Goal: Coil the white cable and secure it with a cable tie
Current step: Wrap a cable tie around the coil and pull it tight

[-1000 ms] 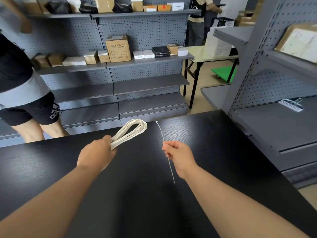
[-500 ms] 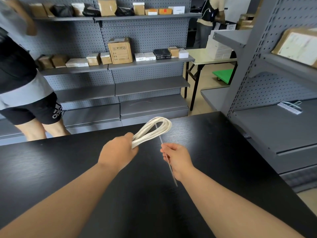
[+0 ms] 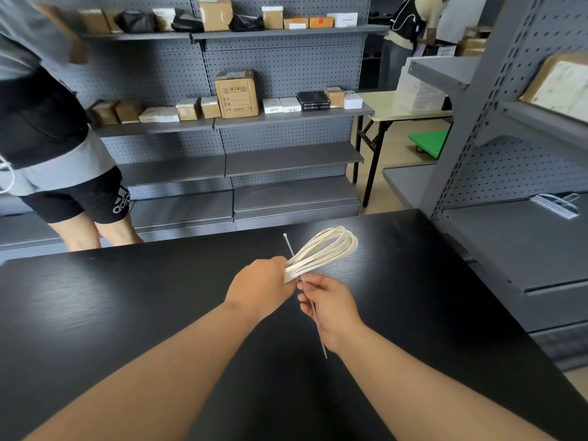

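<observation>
The white cable [image 3: 321,251] is wound into a long flat coil, and my left hand [image 3: 262,284] grips one end of it above the black table [image 3: 127,313]. The coil's loop sticks out up and to the right. My right hand [image 3: 331,308] pinches a thin white cable tie [image 3: 315,316] near its middle. The tie runs slantwise behind the coil right next to my left fingers; its small head [image 3: 285,235] shows above the coil and its tail hangs below my right palm. Both hands are almost touching.
A person in black shorts [image 3: 79,198] stands at the table's far left edge. Grey pegboard shelves [image 3: 286,122] with boxes line the back, another grey shelf unit [image 3: 509,237] stands close on the right. A second person [image 3: 410,23] stands far back right.
My left hand has carried the coil to the right, to my right hand. The cable tie, which stood apart from the coil, now crosses behind it.
</observation>
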Demonstrator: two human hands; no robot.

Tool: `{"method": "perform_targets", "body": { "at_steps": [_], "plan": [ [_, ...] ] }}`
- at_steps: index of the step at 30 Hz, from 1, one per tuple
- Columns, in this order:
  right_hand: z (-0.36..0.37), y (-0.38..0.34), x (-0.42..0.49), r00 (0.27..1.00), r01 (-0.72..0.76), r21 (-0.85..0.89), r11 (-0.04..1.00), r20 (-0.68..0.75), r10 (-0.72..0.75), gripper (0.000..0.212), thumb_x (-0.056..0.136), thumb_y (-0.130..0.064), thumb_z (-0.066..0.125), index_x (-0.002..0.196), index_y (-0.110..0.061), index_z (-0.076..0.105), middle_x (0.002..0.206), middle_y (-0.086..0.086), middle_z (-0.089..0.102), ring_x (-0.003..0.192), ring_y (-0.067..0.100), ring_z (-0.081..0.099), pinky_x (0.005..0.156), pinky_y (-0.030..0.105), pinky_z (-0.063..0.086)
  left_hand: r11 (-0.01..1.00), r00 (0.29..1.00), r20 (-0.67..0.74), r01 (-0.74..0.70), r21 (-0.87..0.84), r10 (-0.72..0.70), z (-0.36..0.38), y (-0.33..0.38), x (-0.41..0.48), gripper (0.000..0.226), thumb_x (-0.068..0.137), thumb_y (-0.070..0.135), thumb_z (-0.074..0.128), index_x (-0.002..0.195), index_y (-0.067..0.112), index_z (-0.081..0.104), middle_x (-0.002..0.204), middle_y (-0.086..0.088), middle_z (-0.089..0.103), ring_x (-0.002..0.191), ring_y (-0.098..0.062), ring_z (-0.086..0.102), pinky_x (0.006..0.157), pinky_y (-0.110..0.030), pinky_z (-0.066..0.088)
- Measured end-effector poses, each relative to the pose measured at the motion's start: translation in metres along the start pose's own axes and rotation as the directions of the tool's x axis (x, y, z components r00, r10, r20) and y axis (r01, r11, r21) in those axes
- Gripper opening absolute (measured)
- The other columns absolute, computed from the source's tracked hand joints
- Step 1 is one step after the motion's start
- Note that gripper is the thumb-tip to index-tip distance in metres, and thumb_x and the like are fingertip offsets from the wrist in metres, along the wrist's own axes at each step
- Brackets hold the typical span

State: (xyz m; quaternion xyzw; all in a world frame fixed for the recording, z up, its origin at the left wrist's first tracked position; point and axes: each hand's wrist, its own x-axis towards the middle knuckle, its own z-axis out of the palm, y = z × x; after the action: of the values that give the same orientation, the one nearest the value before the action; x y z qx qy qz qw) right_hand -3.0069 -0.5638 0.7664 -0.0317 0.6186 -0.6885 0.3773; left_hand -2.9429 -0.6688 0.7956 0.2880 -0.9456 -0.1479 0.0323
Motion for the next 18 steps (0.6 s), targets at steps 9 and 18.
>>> {"method": "perform_targets", "body": {
  "at_steps": [9,18],
  "plan": [
    [-0.0061,-0.0035,-0.0024,0.999,0.034,-0.098,0.995,-0.036,-0.038,0.016,0.091,-0.009,0.057,0.097,-0.020,0.067,0.094,-0.004,0.068,0.081,0.010,0.060,0.068,0.020,0.050,0.996,0.999,0.028,-0.020,-0.084,0.022,0.0009,0.0002,0.0040,0.026,0.090,0.040,0.050,0.101,0.018,0.055,0.087,-0.002,0.066,0.073,-0.022,0.059,0.059,-0.029,0.044],
    [-0.0092,-0.0029,-0.0018,0.998,0.033,-0.125,0.992,-0.055,-0.040,0.017,0.090,-0.007,0.058,0.097,-0.020,0.067,0.091,-0.002,0.067,0.079,0.011,0.060,0.068,0.020,0.051,0.965,0.997,0.065,-0.013,-0.261,0.030,0.0026,-0.0019,0.0048,0.032,0.088,0.026,0.053,0.120,0.029,0.049,0.093,0.000,0.066,0.078,-0.023,0.062,0.067,-0.033,0.050]
  ]
}}
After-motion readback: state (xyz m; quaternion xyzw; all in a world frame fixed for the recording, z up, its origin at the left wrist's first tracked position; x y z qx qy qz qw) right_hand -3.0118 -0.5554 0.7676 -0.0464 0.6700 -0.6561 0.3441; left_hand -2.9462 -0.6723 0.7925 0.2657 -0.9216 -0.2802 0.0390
